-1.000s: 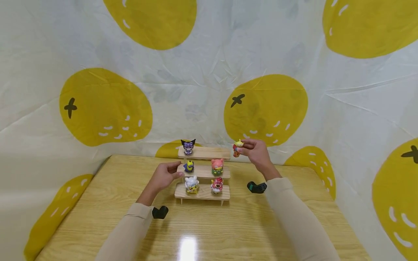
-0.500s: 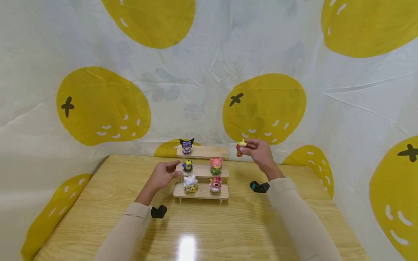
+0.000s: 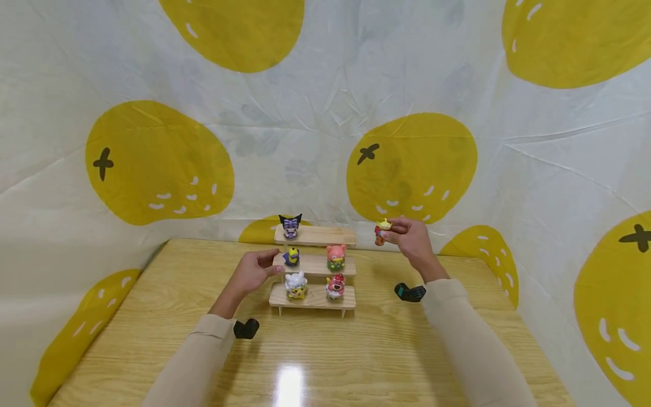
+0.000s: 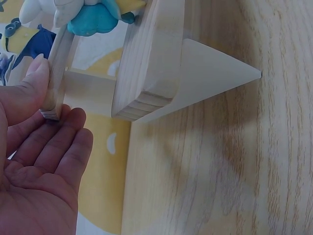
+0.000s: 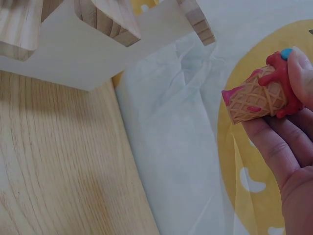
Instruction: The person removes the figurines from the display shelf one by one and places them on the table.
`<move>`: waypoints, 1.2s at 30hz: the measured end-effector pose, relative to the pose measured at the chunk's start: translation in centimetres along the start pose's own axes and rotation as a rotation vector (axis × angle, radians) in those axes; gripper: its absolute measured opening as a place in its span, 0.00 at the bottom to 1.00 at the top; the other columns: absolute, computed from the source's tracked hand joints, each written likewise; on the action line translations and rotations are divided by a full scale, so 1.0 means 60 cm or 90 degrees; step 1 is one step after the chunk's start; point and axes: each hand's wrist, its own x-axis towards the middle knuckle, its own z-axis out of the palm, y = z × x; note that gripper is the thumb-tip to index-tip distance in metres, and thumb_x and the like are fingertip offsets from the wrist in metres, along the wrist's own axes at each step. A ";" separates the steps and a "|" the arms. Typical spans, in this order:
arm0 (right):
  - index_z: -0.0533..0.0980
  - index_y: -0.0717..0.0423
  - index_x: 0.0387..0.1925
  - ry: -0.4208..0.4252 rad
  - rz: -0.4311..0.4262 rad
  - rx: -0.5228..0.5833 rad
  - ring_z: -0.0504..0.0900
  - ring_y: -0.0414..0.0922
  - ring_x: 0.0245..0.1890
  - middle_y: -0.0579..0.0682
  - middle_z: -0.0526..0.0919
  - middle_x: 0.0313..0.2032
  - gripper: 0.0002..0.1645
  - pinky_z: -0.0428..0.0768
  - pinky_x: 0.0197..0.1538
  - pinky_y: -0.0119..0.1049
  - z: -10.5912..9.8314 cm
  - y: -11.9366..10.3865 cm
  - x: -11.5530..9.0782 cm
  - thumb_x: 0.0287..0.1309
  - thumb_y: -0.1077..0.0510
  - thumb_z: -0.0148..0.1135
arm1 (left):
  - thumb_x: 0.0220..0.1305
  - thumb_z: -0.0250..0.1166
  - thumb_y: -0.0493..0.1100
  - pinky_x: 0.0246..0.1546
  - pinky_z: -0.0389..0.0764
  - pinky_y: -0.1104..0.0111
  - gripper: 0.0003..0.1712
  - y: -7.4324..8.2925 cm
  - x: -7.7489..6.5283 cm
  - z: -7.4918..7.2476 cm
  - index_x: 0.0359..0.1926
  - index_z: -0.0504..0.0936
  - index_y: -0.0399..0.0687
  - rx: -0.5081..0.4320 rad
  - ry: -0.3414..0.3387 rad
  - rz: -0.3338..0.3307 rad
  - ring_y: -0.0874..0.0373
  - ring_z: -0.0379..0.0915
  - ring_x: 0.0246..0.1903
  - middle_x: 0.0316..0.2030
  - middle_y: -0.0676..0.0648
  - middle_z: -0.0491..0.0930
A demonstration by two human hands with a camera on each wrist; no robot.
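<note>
My right hand point(image 3: 413, 242) pinches an ice-cream-cone figurine point(image 5: 257, 95) between thumb and fingers, right of the shelf's top tier. The figurine has a yellow-green head with an antenna, red dripping topping and a brown waffle cone. At the left end of a three-tier wooden display shelf point(image 3: 313, 295), my left hand point(image 3: 250, 278) grips the middle board point(image 4: 57, 73), thumb above and fingers below. A blue-and-yellow figurine point(image 3: 291, 257) stands close to that thumb. Across the same tier is a pink figurine point(image 3: 336, 258).
A purple-and-black figurine point(image 3: 290, 226) stands on the top tier's left. On the bottom tier are a white-and-yellow figurine point(image 3: 296, 285) and a red-and-pink figurine point(image 3: 335, 287). The wooden table point(image 3: 325, 350) meets a lemon-print cloth point(image 3: 290, 164) behind the shelf.
My right hand has moved to the right with the ice-cream-cone figurine, farther from the top tier. My left hand keeps its place at the shelf's left end.
</note>
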 end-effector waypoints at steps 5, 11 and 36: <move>0.73 0.71 0.68 0.003 0.002 0.019 0.85 0.25 0.39 0.72 0.82 0.60 0.28 0.85 0.46 0.21 -0.010 0.008 -0.002 0.69 0.65 0.66 | 0.71 0.69 0.41 0.66 0.80 0.51 0.33 0.002 0.002 0.000 0.73 0.72 0.37 0.000 0.006 0.001 0.40 0.77 0.67 0.70 0.37 0.75; 0.74 0.70 0.67 0.009 0.015 0.014 0.85 0.25 0.39 0.66 0.85 0.57 0.28 0.85 0.46 0.21 -0.019 0.012 -0.004 0.69 0.64 0.66 | 0.71 0.69 0.42 0.66 0.80 0.51 0.33 -0.001 0.003 -0.001 0.73 0.72 0.37 0.000 0.006 0.000 0.40 0.77 0.67 0.70 0.37 0.75; 0.71 0.69 0.70 0.028 0.052 0.003 0.83 0.24 0.40 0.71 0.79 0.64 0.31 0.85 0.49 0.20 -0.058 0.038 -0.017 0.71 0.61 0.65 | 0.71 0.69 0.43 0.65 0.81 0.51 0.34 0.003 0.000 0.000 0.73 0.73 0.38 0.003 0.006 -0.010 0.40 0.76 0.67 0.71 0.37 0.75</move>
